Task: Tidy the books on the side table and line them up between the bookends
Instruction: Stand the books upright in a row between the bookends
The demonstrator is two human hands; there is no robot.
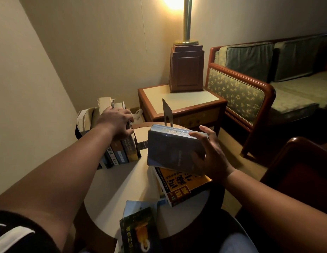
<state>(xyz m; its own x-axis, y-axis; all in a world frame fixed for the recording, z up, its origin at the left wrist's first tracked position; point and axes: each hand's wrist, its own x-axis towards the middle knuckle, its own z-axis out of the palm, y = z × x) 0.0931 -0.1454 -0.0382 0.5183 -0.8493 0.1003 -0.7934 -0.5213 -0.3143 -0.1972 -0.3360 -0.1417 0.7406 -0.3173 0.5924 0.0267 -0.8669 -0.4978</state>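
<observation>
My right hand clamps the right end of a dark blue hardcover book, thumb across its glossy top edge and fingers wrapped behind. Its broad matte cover faces me and its long axis runs left to right, dipping slightly rightward. It hangs just above a thick orange-yellow paperback lying flat on the round pale-topped table.

My left hand curls over the top of a row of upright books, spines toward me, with my thumb on the outermost cover. A thin grey metal bookend stands upright at the table's far edge. A green glossy book lies flat nearest me.
</observation>
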